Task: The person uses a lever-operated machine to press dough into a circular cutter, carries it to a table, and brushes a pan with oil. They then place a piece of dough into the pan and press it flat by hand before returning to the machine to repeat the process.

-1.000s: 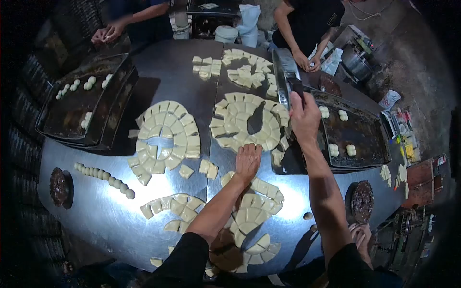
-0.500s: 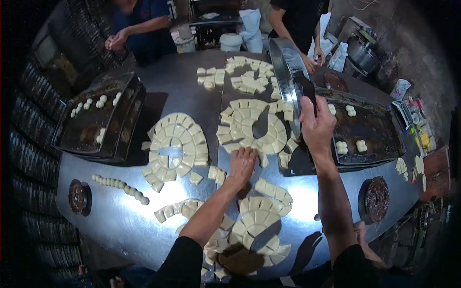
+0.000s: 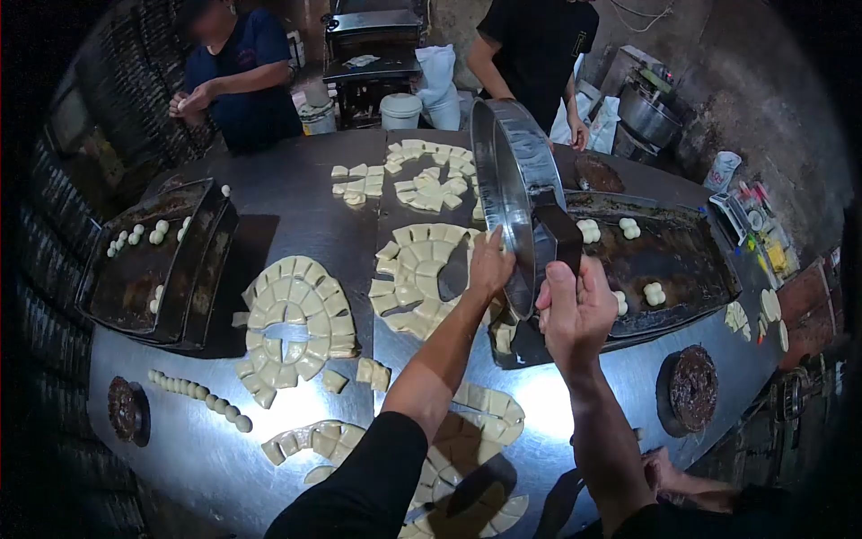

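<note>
My right hand (image 3: 575, 310) grips the black handle (image 3: 558, 238) of a large round metal pan (image 3: 539, 153), tilted on its side above the table. Against the pan's lower left rim, my left hand (image 3: 490, 265) has its fingers stretched upward; whether it holds anything is hard to see. Beside and partly behind that hand lies a ring of pale, glossy cut dough pieces (image 3: 417, 260). Another dough ring (image 3: 314, 287) lies to the left. Closer to me, more dough pieces (image 3: 485, 422) are partly covered by my forearms and shadow.
Dark trays with small dough balls stand at left (image 3: 126, 269) and right (image 3: 664, 260). A row of dough balls (image 3: 202, 395) and round brown slabs (image 3: 694, 386) lie on the metal table (image 3: 197, 458). Two people stand across; another person's hand (image 3: 663, 472) is at lower right.
My left hand has moved from the middle dough ring up and right to the pan's rim. The pan has shifted left and turned its inside more toward my left hand. The view has tilted up.
</note>
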A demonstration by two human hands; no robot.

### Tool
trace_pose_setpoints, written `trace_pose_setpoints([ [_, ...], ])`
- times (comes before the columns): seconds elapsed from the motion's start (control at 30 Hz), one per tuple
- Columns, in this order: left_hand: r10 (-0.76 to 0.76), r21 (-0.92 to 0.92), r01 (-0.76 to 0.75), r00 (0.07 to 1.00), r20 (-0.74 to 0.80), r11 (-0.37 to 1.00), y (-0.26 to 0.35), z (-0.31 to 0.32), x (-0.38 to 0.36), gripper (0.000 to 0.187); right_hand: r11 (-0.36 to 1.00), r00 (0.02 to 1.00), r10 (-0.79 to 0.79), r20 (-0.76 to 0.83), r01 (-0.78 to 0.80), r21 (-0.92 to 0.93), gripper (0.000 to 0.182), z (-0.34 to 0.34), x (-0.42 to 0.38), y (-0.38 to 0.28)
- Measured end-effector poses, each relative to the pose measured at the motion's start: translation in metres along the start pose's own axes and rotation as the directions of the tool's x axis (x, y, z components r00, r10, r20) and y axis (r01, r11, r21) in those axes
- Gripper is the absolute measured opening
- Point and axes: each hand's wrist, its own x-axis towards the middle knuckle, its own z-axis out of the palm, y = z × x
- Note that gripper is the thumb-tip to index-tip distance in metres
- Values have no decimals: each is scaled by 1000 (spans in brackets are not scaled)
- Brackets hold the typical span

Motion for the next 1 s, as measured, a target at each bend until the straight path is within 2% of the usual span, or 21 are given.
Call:
trace_pose_setpoints([
  [0.03,-4,1,4,1000,10,1000,-7,4,2,52,1000,1000,9,-4,-9,-2,16,-3,-1,0],
  [0.1,-162,-252,156,987,-4,955,-14,-4,10,45,996,998,40,-56,-44,-79,16,-8,-1,-1],
  [0.13,-263,-441,218,964,-42,870,-14,-5,11,37,998,996,46,-71,-49,-50,17,-11,2,-4],
  [0.17,-265,-438,224,964,-34,870,-16,-5,14,37,999,998,-10,-70,7,-45,16,-14,3,-12],
  [0.23,-509,-594,461,855,99,659,-18,-1,20,35,977,994,-86,-61,72,-203,18,-25,2,-14],
  [0.27,-340,-510,273,940,-41,816,-74,49,30,49,975,995,-84,-61,69,-210,18,-29,1,-19],
  [0.3,-340,-514,274,940,-36,813,-70,57,32,49,969,987,-144,-68,127,-212,17,-33,-1,-28],
  [0.37,-304,-773,445,892,336,452,-58,64,38,64,957,975,-213,-71,193,-218,18,-38,-5,-49],
  [0.43,-265,-729,658,748,608,188,-3,32,30,70,966,977,-194,-92,174,-190,18,-41,-13,-67],
  [0.5,-89,-895,446,890,447,-30,0,38,27,69,960,966,-239,-96,220,-173,21,-46,-20,-73],
  [0.53,-167,-891,454,877,450,-13,-3,35,18,67,947,963,-260,-75,239,-215,23,-48,-25,-81],
  [0.57,-165,-887,461,875,455,-2,5,21,6,67,932,959,-280,-54,258,-256,25,-49,-30,-88],
  [0.6,-220,-912,402,886,409,-77,10,11,-5,67,899,954,-298,-23,273,-341,28,-54,-36,-93],
  [0.63,-279,-931,337,888,365,-144,14,-4,-17,67,904,954,-297,-43,267,-334,28,-54,-45,-95],
  [0.67,-260,-932,318,898,354,-172,13,-18,-31,67,932,972,-230,-54,203,-301,28,-53,-55,-96],
  [0.7,-280,-941,325,899,338,-92,16,-38,-45,63,952,984,-169,-63,146,-267,27,-52,-62,-98],
  [0.73,-310,-950,306,898,311,-67,19,-59,-59,62,976,984,-137,-111,115,-183,26,-46,-69,-103],
  [0.8,-341,-951,309,892,298,-24,19,-101,-99,60,988,990,-107,-96,95,-121,22,-40,-84,-119],
  [0.87,-391,-957,281,891,232,72,18,-148,-142,57,999,993,33,-109,-29,36,20,-27,-109,-139],
  [0.9,-411,-960,269,887,212,85,17,-171,-163,54,1000,992,-19,-126,18,-10,22,-23,-123,-146],
  [1.0,-528,-931,276,841,114,239,4,-228,-220,50,993,998,-6,-56,-1,-114,24,-22,-175,-181],
])
